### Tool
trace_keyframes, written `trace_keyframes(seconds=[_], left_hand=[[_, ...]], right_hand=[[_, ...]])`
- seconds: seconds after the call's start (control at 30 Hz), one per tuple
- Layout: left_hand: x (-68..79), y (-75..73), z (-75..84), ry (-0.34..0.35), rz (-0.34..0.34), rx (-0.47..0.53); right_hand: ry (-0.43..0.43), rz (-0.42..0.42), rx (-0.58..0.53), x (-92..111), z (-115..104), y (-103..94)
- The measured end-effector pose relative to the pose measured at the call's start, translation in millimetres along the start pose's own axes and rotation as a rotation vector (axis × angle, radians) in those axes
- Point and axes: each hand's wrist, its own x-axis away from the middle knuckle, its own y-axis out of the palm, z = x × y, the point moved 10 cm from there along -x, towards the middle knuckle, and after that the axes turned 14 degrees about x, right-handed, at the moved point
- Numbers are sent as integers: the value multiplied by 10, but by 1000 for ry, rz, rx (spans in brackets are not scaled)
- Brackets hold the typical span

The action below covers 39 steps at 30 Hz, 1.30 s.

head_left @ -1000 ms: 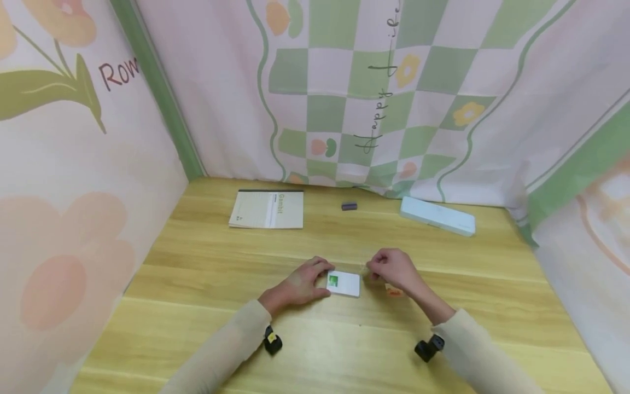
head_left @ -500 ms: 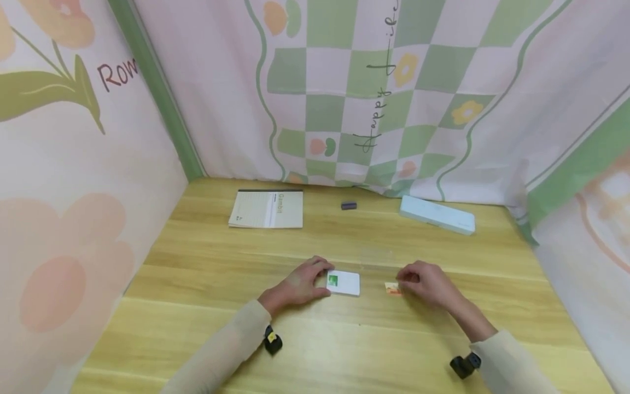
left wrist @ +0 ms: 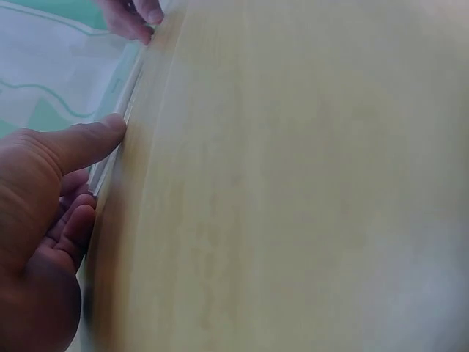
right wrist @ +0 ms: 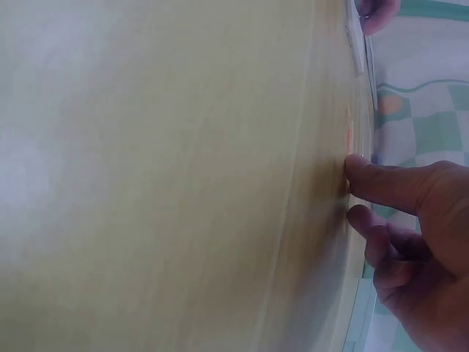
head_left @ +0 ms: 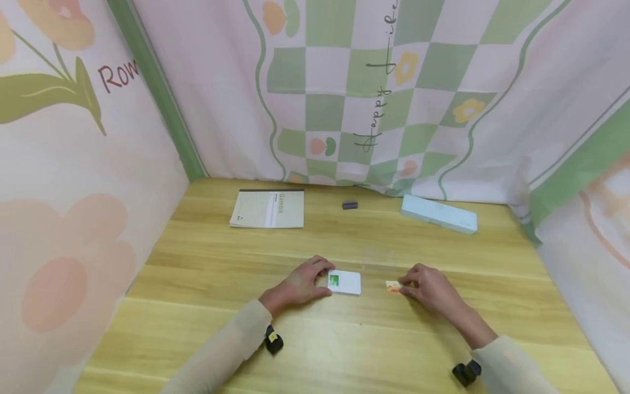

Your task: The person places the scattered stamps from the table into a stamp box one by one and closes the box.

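In the head view a small white card-like slab lies flat, with a green picture at its left end. My left hand holds its left end, thumb at the near edge and fingers at the far edge. To the right, a small cream-and-orange picture piece, like a sticker or stamp, lies on the table. My right hand has thumb and forefinger at its right edge. The right wrist view shows that thumb low at the tabletop beside the orange piece; the exact grip is partly hidden.
A faint clear film lies beyond the orange piece. Farther back are a notebook, a small dark eraser-like block and a long pale blue case. A patterned curtain borders the wooden table.
My right hand has let go of the clear film, leaving it on the table, and moved right and nearer to the orange piece's edge. My left hand stays on the white slab.
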Motion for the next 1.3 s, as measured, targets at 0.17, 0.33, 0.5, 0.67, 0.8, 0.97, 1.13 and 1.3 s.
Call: trace_keyframes(seconds=[0.17, 0.33, 0.5, 0.67, 0.8, 0.97, 1.13, 1.3], left_hand=[[-7, 1, -3, 10, 9, -12], [-16, -3, -18, -8, 10, -15], [-16, 1, -13, -8, 6, -15], [-15, -1, -20, 2, 4, -10], [-16, -10, -28, 3, 3, -6], [-14, -9, -37, 5, 0, -7], [-9, -3, -41, 8, -2, -11], [-2, 11, -48, 8, -8, -14]], right_hand=[[-5, 30, 18, 19, -1, 0], [13, 18, -4, 0, 25, 5], [36, -9, -33, -15, 62, 33], [41, 3, -52, -17, 80, 27], [36, 3, -53, -32, 63, 10], [30, -3, -66, -47, 49, 5], [39, -23, -86, -56, 61, 42], [53, -39, -104, -51, 77, 89]])
